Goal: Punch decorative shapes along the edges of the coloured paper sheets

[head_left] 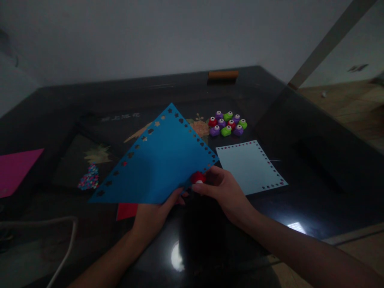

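1. Gripping in the left hand (151, 216), by the corner towards the near edge of the worktop (270, 108), a large square sheet of bright blue paper (159, 160); some fingertips partly hidden by the sheet.
2. Holding the blue sheet tilted above the middle of the worktop, one corner pointed at the far edge; pierced with small decorative holes along both far sides and, near the right corner, along a short stretch of the side next to the right hand.
3. Pinching in the right hand (225, 192), between thumb and fingers, a small red plastic punch with a white part (198, 177), set against that same side of the blue sheet.
4. Just beyond the right hand, towards the right edge, a flat pale blue paper sheet (247, 168), pierced along its far and right sides and part of its near side.
5. Between that sheet and the far edge, a close cluster of purple, green and red plastic punches with white tops (226, 124).
6. Near the far edge, a brown cylindrical roll (223, 75).
7. Towards the left edge, a pink paper sheet (18, 172) and a small heap of multicoloured bits (89, 179).
8. Partly hidden behind the blue sheet and left hand, a red paper sheet (126, 210).
9. At the near left corner, a bent white cord (70, 238).
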`<state>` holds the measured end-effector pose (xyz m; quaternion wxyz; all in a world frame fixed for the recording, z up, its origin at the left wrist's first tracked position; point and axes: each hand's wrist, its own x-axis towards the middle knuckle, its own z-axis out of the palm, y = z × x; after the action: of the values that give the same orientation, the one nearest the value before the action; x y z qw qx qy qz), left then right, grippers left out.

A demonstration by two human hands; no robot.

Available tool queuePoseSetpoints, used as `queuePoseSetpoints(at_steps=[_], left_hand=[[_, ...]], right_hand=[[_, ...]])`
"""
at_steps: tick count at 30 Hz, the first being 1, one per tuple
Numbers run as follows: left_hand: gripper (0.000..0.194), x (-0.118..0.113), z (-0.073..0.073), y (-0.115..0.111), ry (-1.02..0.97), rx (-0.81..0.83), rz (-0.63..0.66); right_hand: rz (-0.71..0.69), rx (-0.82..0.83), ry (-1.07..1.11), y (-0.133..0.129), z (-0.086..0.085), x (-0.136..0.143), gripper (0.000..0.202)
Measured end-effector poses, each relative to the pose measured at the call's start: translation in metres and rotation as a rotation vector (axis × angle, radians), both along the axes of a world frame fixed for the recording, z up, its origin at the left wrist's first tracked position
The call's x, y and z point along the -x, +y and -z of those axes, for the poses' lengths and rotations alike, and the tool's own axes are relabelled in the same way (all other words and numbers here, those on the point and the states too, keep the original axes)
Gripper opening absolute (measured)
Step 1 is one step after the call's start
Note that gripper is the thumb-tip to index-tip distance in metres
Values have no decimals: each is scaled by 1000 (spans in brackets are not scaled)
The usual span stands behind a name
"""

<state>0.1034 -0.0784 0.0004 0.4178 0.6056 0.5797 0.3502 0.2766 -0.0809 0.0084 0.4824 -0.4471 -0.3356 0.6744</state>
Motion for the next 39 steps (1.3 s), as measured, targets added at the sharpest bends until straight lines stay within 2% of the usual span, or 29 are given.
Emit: queuePoseSetpoints(at_steps=[14, 28, 39], left_hand=[[23, 1, -1, -2, 51, -33, 63], [22, 3, 3, -2, 97, -26, 56], [22, 1, 0, -2, 91, -44, 63]], right_hand=[[5, -3, 4, 1, 0, 0, 29], [15, 15, 20, 0, -2, 0, 29], [5, -1, 29, 0, -1, 0, 30]])
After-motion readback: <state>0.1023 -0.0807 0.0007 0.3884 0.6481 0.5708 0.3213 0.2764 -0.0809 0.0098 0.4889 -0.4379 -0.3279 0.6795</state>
